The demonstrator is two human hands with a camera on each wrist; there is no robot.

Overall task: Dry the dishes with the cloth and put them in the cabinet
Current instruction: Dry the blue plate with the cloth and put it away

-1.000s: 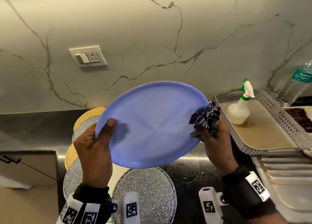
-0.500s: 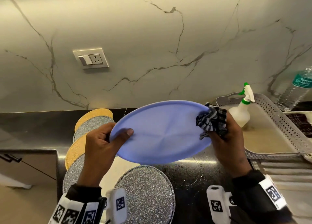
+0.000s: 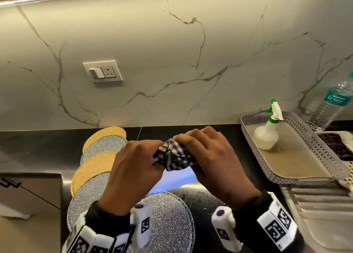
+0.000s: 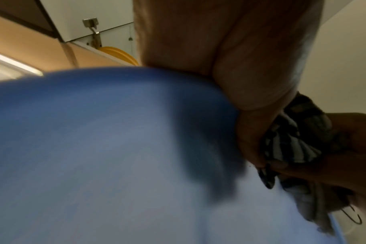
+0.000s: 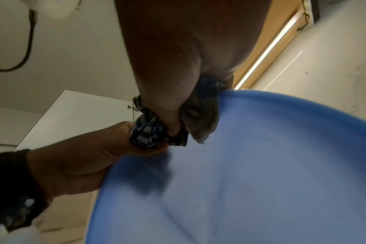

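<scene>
A blue plate [image 3: 172, 181] lies nearly flat in front of me, mostly hidden under both hands; only a strip of it shows between them. The wrist views show its broad face [image 4: 94, 148] [image 5: 261, 165]. My left hand [image 3: 137, 168] holds the plate's rim, its thumb against the checked cloth [image 3: 173, 157]. My right hand [image 3: 214, 157] grips the bunched cloth [image 5: 148, 132] and presses it on the same rim. The two hands meet at the cloth [image 4: 292, 140].
Round glitter placemats, gold and silver [image 3: 103, 153], overlap on the dark counter below the hands. A grey perforated tray [image 3: 324, 157] with a spray bottle [image 3: 267, 134] stands at right, a water bottle [image 3: 332, 103] behind it. A yellow plate [image 4: 119, 54] shows in an overhead cabinet.
The plate has tipped from facing me to nearly flat and dropped lower. My left hand slid along the rim to meet the right hand at the cloth.
</scene>
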